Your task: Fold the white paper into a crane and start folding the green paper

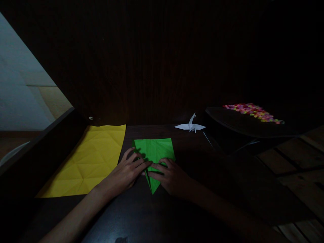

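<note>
A sheet of green origami paper, folded to a point at its near end, lies on the dark tabletop in front of me. My left hand grips its left edge, with the fingers bent over the paper and the index fingertip near the middle crease. From the other side, my right hand holds the lower right part, its fingers curled and pressing on the fold. The fingertips of both hands almost meet at the centre. Part of the lower fold is hidden beneath them.
A creased yellow paper sheet lies at the left beside a raised dark edge. Behind the green paper sits a white paper crane, with a thin white stick nearby. Small colourful pieces lie on a dark surface at the right.
</note>
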{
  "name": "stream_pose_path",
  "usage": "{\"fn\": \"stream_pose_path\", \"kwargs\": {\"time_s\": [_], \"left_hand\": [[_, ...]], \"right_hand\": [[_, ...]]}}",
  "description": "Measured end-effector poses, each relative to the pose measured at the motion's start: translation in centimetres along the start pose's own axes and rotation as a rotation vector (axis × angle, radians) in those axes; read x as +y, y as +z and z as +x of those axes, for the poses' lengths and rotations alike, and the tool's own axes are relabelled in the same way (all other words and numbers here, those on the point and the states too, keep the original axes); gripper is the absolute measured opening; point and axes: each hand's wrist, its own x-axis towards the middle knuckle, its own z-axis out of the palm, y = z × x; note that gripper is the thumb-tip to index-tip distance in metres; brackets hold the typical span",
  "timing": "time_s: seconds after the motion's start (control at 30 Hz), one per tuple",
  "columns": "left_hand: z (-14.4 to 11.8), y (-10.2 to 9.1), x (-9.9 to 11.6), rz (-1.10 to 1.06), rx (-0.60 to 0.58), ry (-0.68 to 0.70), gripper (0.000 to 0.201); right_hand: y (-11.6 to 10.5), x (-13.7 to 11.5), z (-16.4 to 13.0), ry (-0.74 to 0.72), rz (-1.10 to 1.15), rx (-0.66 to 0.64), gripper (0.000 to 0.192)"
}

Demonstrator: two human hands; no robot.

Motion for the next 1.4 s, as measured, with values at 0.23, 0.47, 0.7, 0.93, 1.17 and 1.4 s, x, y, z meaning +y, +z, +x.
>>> {"fn": "stream_pose_path", "kwargs": {"time_s": [0.23,0.47,0.7,0.93,1.17,1.4], "left_hand": [[-0.1,-0.3,0.0,0.007,-0.028,0.030,0.027],[0.2,-0.2,0.0,-0.022,0.002,0.061,0.015],[0.2,-0.2,-0.1,-0.060,0.034,0.044,0.017],[0.1,0.9,0.2,-0.040,0.138,-0.064,0.048],[-0.5,2.0,1.8,-0.140,0.333,-0.235,0.039],[-0.5,2.6,2.3,-0.211,0.331,-0.145,0.021]], "right_hand": [[0.2,0.0,-0.3,0.002,-0.032,0.014,0.038],[0.6,0.1,-0.5,0.008,-0.016,-0.031,0.038],[0.5,0.1,-0.5,0.004,0.001,-0.040,0.036],[0.3,0.2,-0.5,-0.008,0.015,-0.024,0.041],[-0.3,0.2,-0.6,-0.007,0.058,-0.034,0.033],[-0.3,0.1,-0.6,0.006,0.074,-0.034,0.037]]}}
